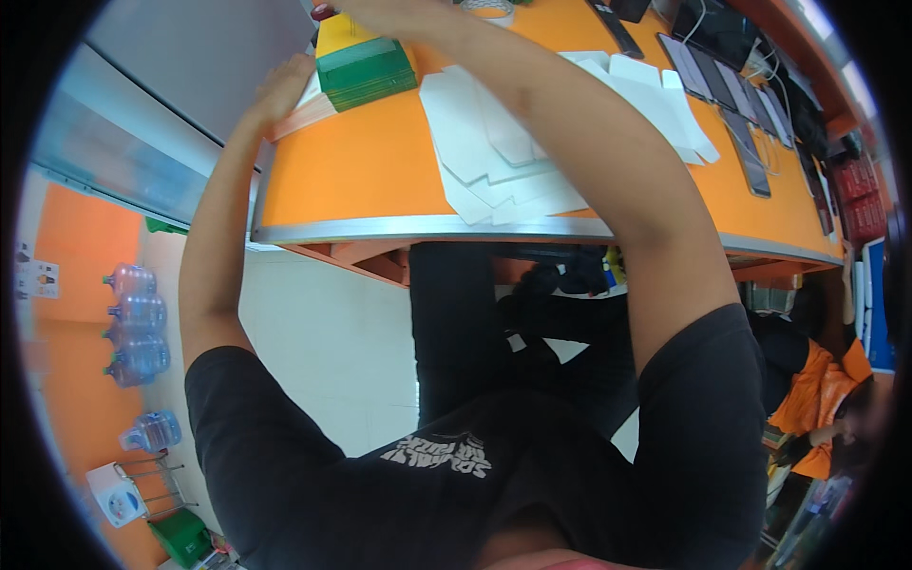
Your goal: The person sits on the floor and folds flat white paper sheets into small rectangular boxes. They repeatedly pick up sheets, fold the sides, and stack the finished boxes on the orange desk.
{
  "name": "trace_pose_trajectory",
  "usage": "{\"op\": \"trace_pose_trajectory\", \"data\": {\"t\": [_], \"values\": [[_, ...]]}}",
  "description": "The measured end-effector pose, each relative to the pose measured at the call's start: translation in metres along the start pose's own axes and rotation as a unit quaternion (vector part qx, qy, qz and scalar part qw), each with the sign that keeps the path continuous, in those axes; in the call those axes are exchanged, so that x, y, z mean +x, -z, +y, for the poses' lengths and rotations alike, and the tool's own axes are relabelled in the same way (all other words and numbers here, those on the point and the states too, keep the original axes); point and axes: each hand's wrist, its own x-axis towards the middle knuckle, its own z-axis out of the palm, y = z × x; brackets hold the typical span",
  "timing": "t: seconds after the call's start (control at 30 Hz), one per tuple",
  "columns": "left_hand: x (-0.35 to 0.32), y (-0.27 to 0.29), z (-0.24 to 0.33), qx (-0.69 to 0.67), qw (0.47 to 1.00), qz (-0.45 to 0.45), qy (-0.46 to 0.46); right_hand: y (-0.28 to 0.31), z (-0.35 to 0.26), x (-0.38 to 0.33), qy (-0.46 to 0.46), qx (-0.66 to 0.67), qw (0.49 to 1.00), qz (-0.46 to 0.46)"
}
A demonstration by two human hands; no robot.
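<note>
On the left end of the orange table (332, 185) stands a stack of green flat packets (369, 71), with yellow pieces (344, 34) behind it. White flat pieces (309, 106) lie along its left side. My left hand (283, 87) rests against that side, fingers stretched out. My right hand (366, 13) reaches over the yellow pieces at the upper edge, partly cut off. A small dark red thing (323, 11) shows by its fingertips; I cannot tell whether it is held. Flat white cardboard blanks (508, 180) lie overlapping under my right forearm.
Several phones (746, 152) with white cables lie at the table's right. A roll of tape (487, 8) and a dark bar-shaped object (616, 27) are at the back. A metal edge (427, 226) runs along the front. Another person in orange (819, 394) is at the right.
</note>
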Motion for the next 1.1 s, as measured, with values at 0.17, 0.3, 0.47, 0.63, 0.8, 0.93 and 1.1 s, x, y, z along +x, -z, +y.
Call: {"op": "trace_pose_trajectory", "data": {"t": [0.17,0.3,0.47,0.63,0.8,0.93,1.1], "values": [[-0.003,-0.006,0.010,-0.018,0.999,-0.017,0.041,0.138,-0.005,-0.098,-0.017,0.028,0.992,-0.125],[-0.004,-0.016,-0.009,-0.088,0.992,0.087,0.020,0.182,0.004,-0.184,-0.088,-0.164,0.944,-0.271],[-0.008,-0.012,0.009,-0.207,0.944,0.257,-0.023,0.196,0.023,-0.230,-0.063,-0.102,0.952,-0.282],[-0.039,0.030,0.046,-0.019,0.881,0.451,-0.143,0.198,0.012,-0.223,-0.091,-0.076,0.962,-0.247],[-0.085,0.063,0.162,-0.226,0.891,0.319,-0.229,0.192,0.011,-0.217,-0.054,-0.103,0.981,-0.155],[-0.096,0.037,0.257,-0.217,0.909,0.264,-0.237,0.198,0.019,-0.210,-0.078,-0.044,0.990,-0.111],[-0.078,0.006,0.294,-0.370,0.922,0.102,-0.055,0.198,0.018,-0.205,-0.156,0.026,0.980,-0.118]]}}
